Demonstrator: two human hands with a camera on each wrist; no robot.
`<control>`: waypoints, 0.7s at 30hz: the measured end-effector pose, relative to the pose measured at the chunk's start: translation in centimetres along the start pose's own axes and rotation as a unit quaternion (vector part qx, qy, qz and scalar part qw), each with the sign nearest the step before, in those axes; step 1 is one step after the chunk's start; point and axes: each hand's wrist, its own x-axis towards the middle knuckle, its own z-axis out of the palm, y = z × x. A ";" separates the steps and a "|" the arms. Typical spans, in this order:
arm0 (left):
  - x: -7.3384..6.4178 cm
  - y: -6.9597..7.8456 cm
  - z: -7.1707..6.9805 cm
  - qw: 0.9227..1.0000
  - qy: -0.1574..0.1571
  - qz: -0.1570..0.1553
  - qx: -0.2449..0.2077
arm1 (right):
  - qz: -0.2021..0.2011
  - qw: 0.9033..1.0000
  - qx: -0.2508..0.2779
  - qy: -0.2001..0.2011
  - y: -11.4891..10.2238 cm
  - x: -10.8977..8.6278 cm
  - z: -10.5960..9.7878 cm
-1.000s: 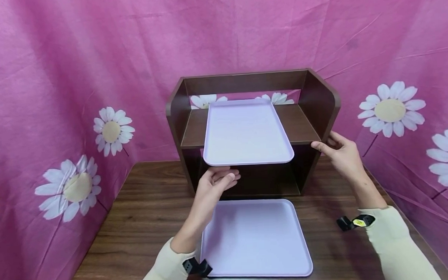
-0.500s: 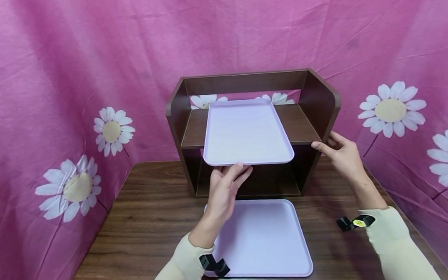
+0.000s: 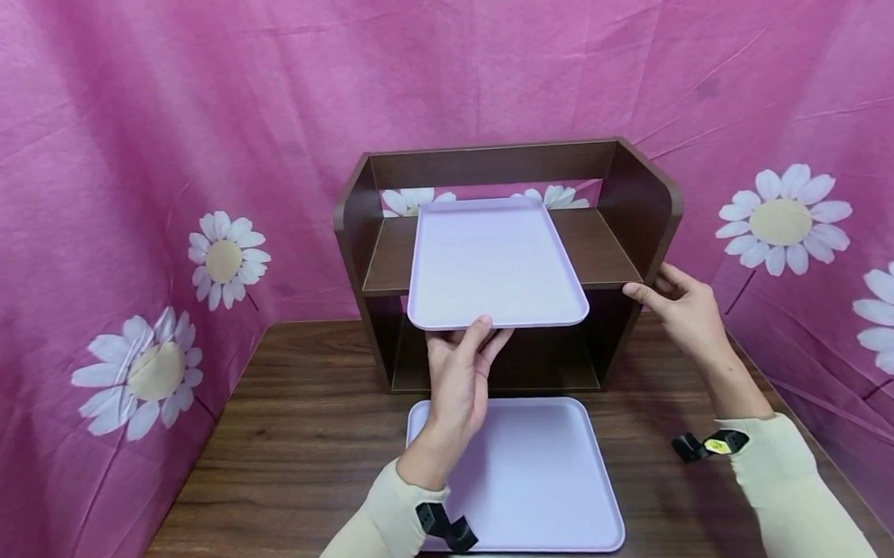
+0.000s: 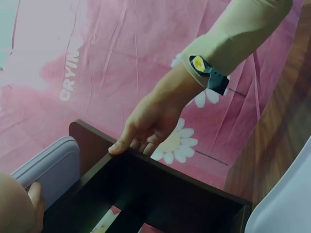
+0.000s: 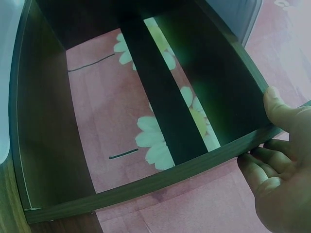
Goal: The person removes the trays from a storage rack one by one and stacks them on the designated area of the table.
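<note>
A pale purple tray (image 3: pixel 497 264) lies on the upper board of a dark brown two-tier shelf (image 3: pixel 591 248), its front edge jutting out past the board. My left hand (image 3: pixel 455 378) pinches that front edge, thumb at the rim and fingers underneath. The fingertips below the tray are hidden in the head view. At the shelf's right side, my right hand (image 3: pixel 684 310) grips the side panel, with the thumb on the front edge and the fingers behind. In the right wrist view, the right hand's thumb (image 5: pixel 277 104) presses the panel where the upper board meets it.
A second pale purple tray (image 3: pixel 534 483) lies on the wooden table (image 3: pixel 275 453) in front of the shelf, partly behind my left forearm. Pink cloth (image 3: pixel 274 95) printed with daisies hangs behind and on both sides. The shelf's lower tier is open at the front.
My left hand has moved right along the tray's front edge, and its thumb has come up onto the rim. The upper tray and my right hand stay in place.
</note>
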 end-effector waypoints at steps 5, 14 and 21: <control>-0.1 -0.2 0.0 1.000 0.005 0.027 0.004 | -0.002 1.000 0.001 0.000 0.0 0.0 0.0; -0.2 -0.3 0.2 0.999 0.015 0.036 -0.007 | -0.001 1.000 -0.005 -0.003 0.0 0.0 0.0; -0.3 -0.3 0.3 0.999 0.016 0.028 -0.014 | 0.003 1.000 -0.004 0.001 0.1 0.0 -0.1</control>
